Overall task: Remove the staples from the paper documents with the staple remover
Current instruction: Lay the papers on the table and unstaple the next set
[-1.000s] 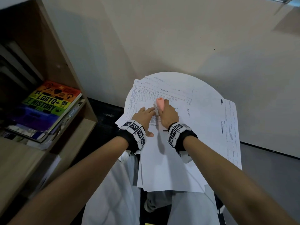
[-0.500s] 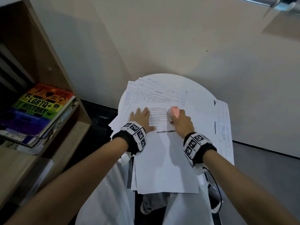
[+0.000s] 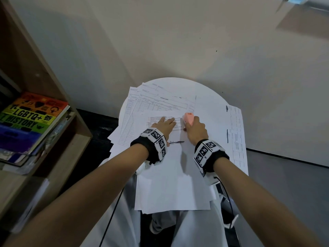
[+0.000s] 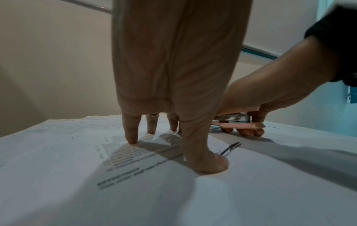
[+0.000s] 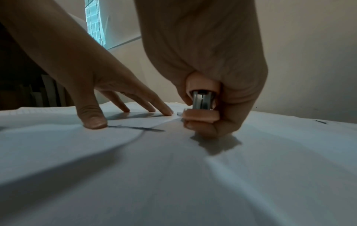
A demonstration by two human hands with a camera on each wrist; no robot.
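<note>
A printed white document (image 3: 170,166) lies on top of a pile of papers on the small round white table (image 3: 210,104). My left hand (image 3: 164,126) presses flat on the document's text with straight, spread fingers (image 4: 131,137). My right hand (image 3: 195,130) grips the pink staple remover (image 3: 188,118), held low over the sheet just right of the left fingertips. In the right wrist view the staple remover (image 5: 201,105) shows metal jaws between pink handles, squeezed close together. No staple is visible.
Ruled forms (image 3: 160,102) fan out under the top sheet at the far side. More printed sheets (image 3: 236,136) hang over the table's right edge. A wooden bookshelf (image 3: 35,122) with a rainbow-covered book (image 3: 33,118) stands at the left. A wall is close behind.
My right hand with the staple remover has moved right, away from the left hand, then held there. The left hand has spread flatter on the document.
</note>
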